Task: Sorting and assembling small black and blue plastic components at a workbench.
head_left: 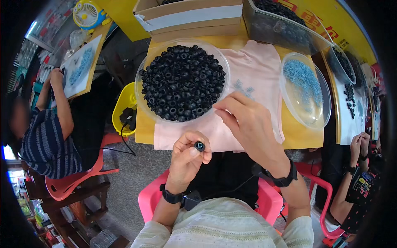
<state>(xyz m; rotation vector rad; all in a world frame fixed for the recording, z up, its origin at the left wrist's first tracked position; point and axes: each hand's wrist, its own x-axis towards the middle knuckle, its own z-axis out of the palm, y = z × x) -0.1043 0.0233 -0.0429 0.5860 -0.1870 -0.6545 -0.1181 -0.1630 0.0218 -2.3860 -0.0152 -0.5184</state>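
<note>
**One black ring pinched in my left hand, right hand over the cloth**

My left hand (pixel 187 159) sits just below the middle of the frame, thumb and forefinger closed together on a small black ring part (pixel 200 146) with a pale blue centre. The piece is held up off the table, its open end facing the camera, just below the near edge of the pink cloth (pixel 256 70).

My right hand (pixel 248 124) is right of centre, reaching forward over the pink cloth. Its thumb and forefinger are drawn together near the rim of the big clear bowl (pixel 142 97); I cannot tell whether anything is caught between them, as the tips are too small to read.

The clear bowl, upper centre, is heaped with black ring parts (pixel 182 82) like the one I hold. A few loose pale blue bits (pixel 244 87) lie on the cloth just above my right fingertips. To the right of the frame a clear oval dish (pixel 318 111) holds a heap of small blue pieces (pixel 303 78). Both stand on a yellow table (pixel 142 128).

At the top are a cardboard box (pixel 190 16) and a clear tub (pixel 285 33) of more black parts. Another person in a striped shirt (pixel 45 140) works at the left edge, and another person's hands (pixel 359 144) show at the right edge.
</note>
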